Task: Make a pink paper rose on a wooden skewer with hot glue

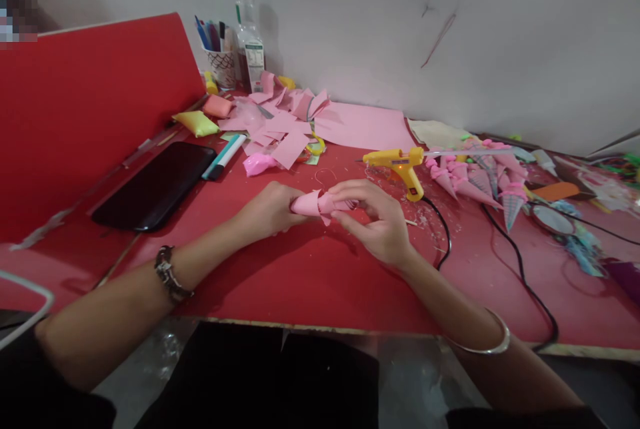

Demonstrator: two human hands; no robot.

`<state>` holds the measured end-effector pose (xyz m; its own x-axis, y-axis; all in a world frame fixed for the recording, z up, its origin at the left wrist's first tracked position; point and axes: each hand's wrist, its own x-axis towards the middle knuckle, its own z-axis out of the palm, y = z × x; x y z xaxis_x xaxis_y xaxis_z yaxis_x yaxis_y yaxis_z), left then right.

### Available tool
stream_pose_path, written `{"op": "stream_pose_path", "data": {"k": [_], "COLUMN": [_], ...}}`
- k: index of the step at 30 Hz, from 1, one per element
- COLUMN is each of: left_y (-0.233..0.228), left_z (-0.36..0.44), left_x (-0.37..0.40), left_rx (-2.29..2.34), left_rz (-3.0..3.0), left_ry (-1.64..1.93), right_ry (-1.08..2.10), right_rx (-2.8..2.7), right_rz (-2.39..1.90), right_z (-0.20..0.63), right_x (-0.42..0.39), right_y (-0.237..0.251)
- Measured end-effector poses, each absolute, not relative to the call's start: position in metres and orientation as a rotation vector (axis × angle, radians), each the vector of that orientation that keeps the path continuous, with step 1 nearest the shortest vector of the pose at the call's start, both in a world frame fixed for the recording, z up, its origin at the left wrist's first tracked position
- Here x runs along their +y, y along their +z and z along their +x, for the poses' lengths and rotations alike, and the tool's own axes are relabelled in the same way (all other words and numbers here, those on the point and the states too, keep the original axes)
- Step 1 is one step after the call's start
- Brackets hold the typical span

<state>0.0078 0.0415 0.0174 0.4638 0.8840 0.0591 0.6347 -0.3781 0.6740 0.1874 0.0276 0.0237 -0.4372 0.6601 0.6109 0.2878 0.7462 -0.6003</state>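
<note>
Red worktop (310,282) under everything, spread wide below and around the grip. Red board (90,102) leaning upright, far left of the grip and well apart. Pale pink sheet (365,126) lying flat beyond the grip, near the wall. Heap of pink paper scraps (285,122) beyond and left of the grip. Black phone (155,186) flat on the worktop, left of the grip. Row of finished pink and patterned cones (475,179) to the right of the grip, near the glue gun. Yellow glue gun (400,166) standing just beyond the right hand, its black cord (520,269) trailing right and toward the near edge. Clear bottle (249,42) and pen cup (220,66) at the wall, far beyond and left. Teal marker (225,156) beside the phone.

Left hand (273,209) closed on the wide end of a small pink paper cone (317,204), held just above the worktop. Right hand (373,219) pinching the cone's other end, fingertips (345,216) pressed to the paper. Cone between both hands, lying roughly level.
</note>
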Motion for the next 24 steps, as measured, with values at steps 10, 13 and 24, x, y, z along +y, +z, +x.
{"op": "stream_pose_path", "data": {"k": [10,13,24], "left_y": [0.0143,0.0139,0.0119], "left_z": [0.0081,0.0074,0.0063], "left_x": [0.0434,0.0427,0.0438], "left_rx": [1.204,1.165,1.232], "left_rz": [2.185,2.192,2.243], "left_ry": [0.618,0.655,0.66], "right_ry": [0.501,0.555,0.526], "right_rx": [-2.047,-2.026,-2.111], "right_rz": [-0.745,-0.768,-0.818], "right_z": [0.1874,0.1881,0.1893], "right_x": [0.0277,0.0291,0.0302], "right_y": [0.0241,0.0232,0.0238]}}
